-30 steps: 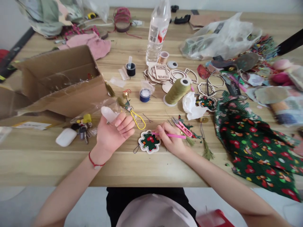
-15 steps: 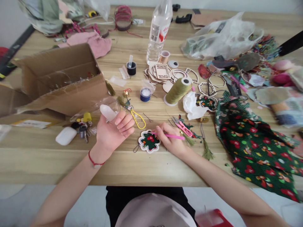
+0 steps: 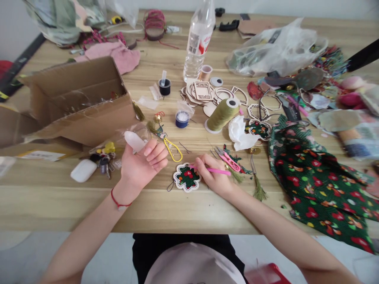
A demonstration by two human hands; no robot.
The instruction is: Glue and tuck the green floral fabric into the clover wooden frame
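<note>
Palm up above the table, my left hand (image 3: 137, 163) has curled fingers, closed about a whitish translucent oblong thing (image 3: 134, 141) by the thumb; its kind is unclear. My right hand (image 3: 211, 171) pinches a slim pink pen-like tool (image 3: 217, 171), its tip at the upper right edge of a flower-shaped ornament (image 3: 187, 178). This ornament lies flat, with a pale stitched rim, green floral fabric in the middle and a dark cord loop at its left. Pink-handled snips (image 3: 229, 159) and fabric scraps lie just beyond my right hand. Near my left fingers is a yellow cord loop (image 3: 174, 150).
An open cardboard box (image 3: 97, 122), a white case (image 3: 83, 170) and keys are on the left. Farther back stand a water bottle (image 3: 198, 47), an olive thread spool (image 3: 223, 114) and wooden cutouts (image 3: 203, 90). Green floral fabric (image 3: 314, 185) spreads at the right.
</note>
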